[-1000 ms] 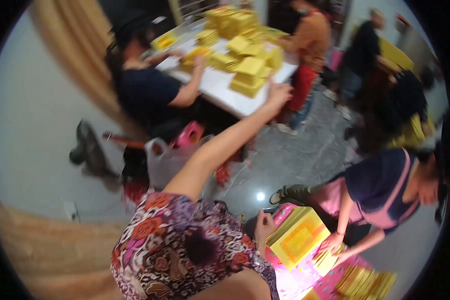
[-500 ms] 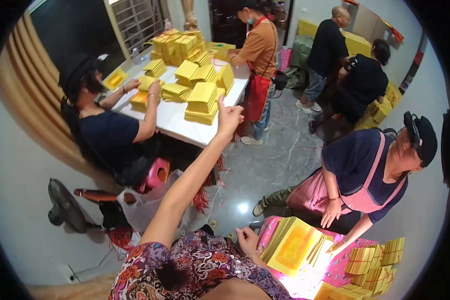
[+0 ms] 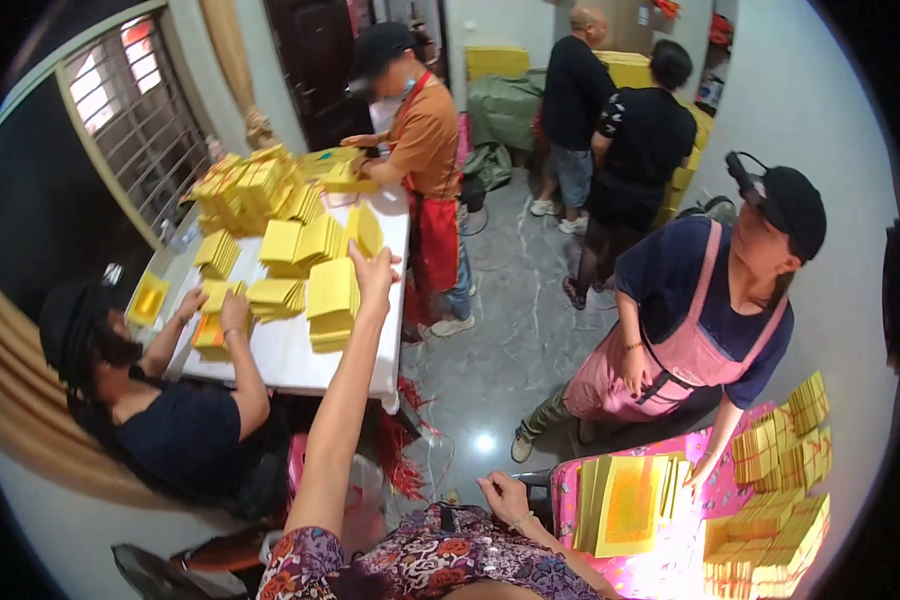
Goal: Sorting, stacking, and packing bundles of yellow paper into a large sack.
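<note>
Hands were far apart. The left hand (image 3: 375, 268) stretched out on a long bare arm to the white table (image 3: 288, 352) and lay, fingers spread open, on a yellow paper stack (image 3: 332, 302) near the table's right edge. More yellow stacks (image 3: 255, 190) crowded the far end of the table. The right hand (image 3: 503, 497) rested low near the floral sleeve (image 3: 440, 560), fingers loosely curled, gripping nothing I could see. Just beside it, upright yellow sheets (image 3: 625, 503) stood on the pink stool (image 3: 670, 560). A person in a pink apron (image 3: 660, 365) touched that stool's far edge. A seated person in black (image 3: 185, 435) handled sheets at the table's left edge.
</note>
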A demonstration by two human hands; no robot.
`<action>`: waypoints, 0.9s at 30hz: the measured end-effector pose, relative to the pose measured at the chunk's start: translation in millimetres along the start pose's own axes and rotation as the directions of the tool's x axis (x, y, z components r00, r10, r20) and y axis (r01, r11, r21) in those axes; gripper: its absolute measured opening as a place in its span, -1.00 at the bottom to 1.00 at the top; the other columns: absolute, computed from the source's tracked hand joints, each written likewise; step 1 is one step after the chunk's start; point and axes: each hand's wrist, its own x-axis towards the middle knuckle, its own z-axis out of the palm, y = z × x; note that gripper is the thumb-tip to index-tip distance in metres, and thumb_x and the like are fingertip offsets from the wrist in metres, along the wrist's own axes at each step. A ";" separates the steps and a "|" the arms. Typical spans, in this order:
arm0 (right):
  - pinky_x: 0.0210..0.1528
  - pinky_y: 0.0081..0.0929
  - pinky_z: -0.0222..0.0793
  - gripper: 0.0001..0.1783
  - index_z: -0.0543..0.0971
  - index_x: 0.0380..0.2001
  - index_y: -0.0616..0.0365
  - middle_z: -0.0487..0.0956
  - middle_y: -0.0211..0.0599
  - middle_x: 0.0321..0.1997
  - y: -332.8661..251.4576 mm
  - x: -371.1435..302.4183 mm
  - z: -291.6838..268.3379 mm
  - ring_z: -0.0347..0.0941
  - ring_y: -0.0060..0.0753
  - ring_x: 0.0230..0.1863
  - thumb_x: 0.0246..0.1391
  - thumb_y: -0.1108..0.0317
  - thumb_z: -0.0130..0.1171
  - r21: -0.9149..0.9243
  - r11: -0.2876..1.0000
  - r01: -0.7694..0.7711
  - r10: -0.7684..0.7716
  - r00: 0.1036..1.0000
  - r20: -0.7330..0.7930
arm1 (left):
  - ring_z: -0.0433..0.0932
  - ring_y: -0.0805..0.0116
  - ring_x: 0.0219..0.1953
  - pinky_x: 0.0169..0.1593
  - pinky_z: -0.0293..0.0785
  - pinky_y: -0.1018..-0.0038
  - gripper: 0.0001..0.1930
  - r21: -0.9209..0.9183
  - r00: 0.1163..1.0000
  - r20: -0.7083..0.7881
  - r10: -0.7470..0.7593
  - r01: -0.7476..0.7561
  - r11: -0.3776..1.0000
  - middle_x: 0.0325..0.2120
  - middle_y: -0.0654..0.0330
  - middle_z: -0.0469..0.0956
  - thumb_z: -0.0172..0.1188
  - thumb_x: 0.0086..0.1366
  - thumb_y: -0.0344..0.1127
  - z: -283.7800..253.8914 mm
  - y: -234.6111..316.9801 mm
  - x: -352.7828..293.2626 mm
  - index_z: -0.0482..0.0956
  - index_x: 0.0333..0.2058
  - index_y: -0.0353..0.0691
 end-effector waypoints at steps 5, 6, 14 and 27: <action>-0.61 -0.52 0.15 -0.71 0.44 -0.62 0.26 0.32 -0.26 -0.73 -15.7 22.4 -1.9 0.20 -0.53 -0.69 0.00 0.26 0.15 0.055 0.994 -0.090 0.094 0.994 -0.060 | 0.29 0.52 -0.74 -0.64 0.32 0.59 -0.20 -0.037 0.989 0.111 -0.093 0.098 0.995 -0.56 0.13 0.47 -0.01 0.18 -0.42 17.2 -37.3 -27.1 -0.40 0.21 -0.20; -0.61 -0.52 0.15 -0.70 0.44 -0.62 0.26 0.31 -0.26 -0.73 -16.7 24.7 -1.7 0.19 -0.53 -0.69 0.00 0.25 0.15 0.041 0.995 -0.086 0.088 0.994 -0.061 | 0.29 0.52 -0.73 -0.64 0.33 0.59 -0.20 -0.049 0.986 0.125 -0.110 0.117 0.992 -0.56 0.13 0.47 0.00 0.18 -0.42 19.1 -43.1 -32.4 -0.40 0.22 -0.19; -0.53 -0.34 0.24 -0.65 0.41 -0.62 0.21 0.38 -0.20 -0.62 -17.4 26.5 12.9 0.36 -0.17 -0.59 0.03 0.15 0.09 -0.089 0.995 -0.044 0.040 0.998 -0.043 | 0.36 0.53 -0.70 -0.61 0.40 0.56 -0.22 0.037 0.965 0.177 -0.193 0.189 0.981 -0.52 0.12 0.48 0.01 0.16 -0.41 11.6 -63.5 -38.7 -0.31 0.23 -0.07; -0.58 -0.40 0.18 -0.67 0.40 -0.61 0.22 0.34 -0.20 -0.66 -2.2 18.3 -3.3 0.28 -0.26 -0.66 0.03 0.17 0.10 -0.042 0.993 -0.109 0.091 0.944 -0.317 | 0.29 0.57 -0.69 -0.61 0.28 0.62 -0.31 0.203 0.842 0.398 -0.365 0.307 0.930 -0.55 0.21 0.47 -0.02 0.22 -0.41 5.0 -136.8 -122.7 -0.22 0.22 -0.13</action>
